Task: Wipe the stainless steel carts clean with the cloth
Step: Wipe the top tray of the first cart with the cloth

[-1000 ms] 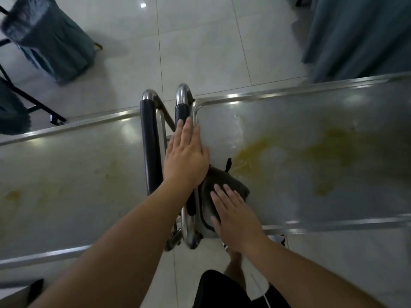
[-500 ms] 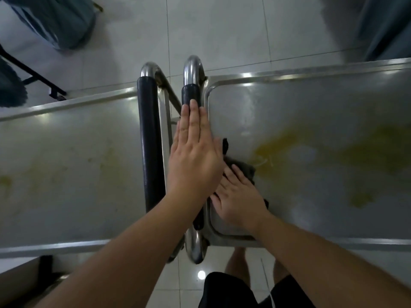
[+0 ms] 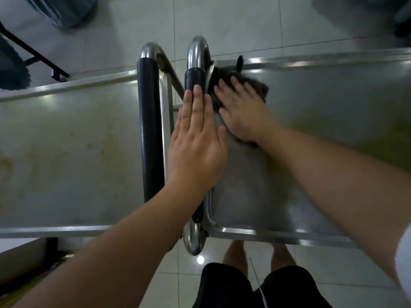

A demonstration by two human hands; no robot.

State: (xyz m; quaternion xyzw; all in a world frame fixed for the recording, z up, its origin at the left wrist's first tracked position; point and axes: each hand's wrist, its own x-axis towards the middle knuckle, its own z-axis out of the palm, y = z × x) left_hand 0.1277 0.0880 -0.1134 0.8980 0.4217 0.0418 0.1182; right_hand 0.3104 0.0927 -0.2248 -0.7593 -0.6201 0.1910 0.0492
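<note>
Two stainless steel carts stand handle to handle. On the right cart [image 3: 322, 121], my right hand [image 3: 242, 107] presses flat with straight fingers on a dark grey cloth [image 3: 258, 86] in the tray's far left corner. My left hand [image 3: 195, 143] lies flat with straight fingers along the right cart's black-sleeved handle [image 3: 193, 80]. The left cart [image 3: 66, 141] has yellowish stains on its top, and its own black handle [image 3: 149, 121] runs beside my left hand. A yellow-green stain shows on the right cart past my right forearm.
The floor is pale tile [image 3: 222, 25]. Grey-blue fabric [image 3: 66, 10] and a black frame [image 3: 35, 54] stand at the far left. More dark fabric sits at the top right corner. My legs [image 3: 255, 254] are just below the right cart's near rim.
My right hand has slid the cloth from the tray's near left part up to its far left corner. My left hand has stayed on the handle.
</note>
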